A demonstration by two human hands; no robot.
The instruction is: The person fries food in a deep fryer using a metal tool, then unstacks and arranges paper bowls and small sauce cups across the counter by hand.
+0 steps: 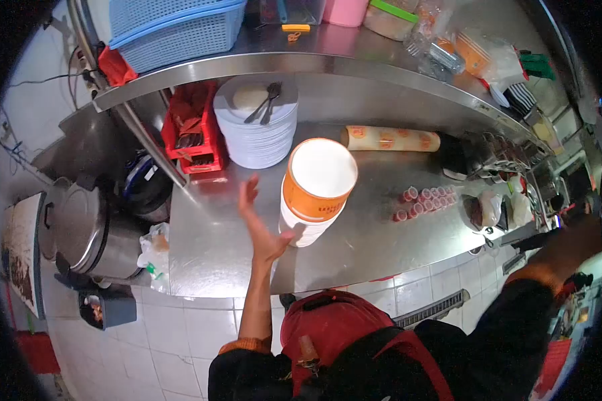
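Note:
A tall stack of paper tubs (pixel 318 184), the top one orange with a white inside, stands upright on the steel counter (pixel 374 234). Just to its left is my left hand (pixel 266 234), fingers spread and thumb pointing at the stack. It holds nothing, and whether the thumb touches the tubs I cannot tell. My right hand (pixel 575 244) is stretched far out to the right, near the dark edge of the view. Its fingers are too dark to make out.
Behind the tubs are stacked white plates (pixel 257 137) with forks on top, a red crate (pixel 192 127) and a printed paper roll (pixel 391 139). Several small sauce cups (pixel 428 200) stand to the right. A steel shelf (pixel 301 63) overhangs the counter, bearing blue baskets (pixel 177 37).

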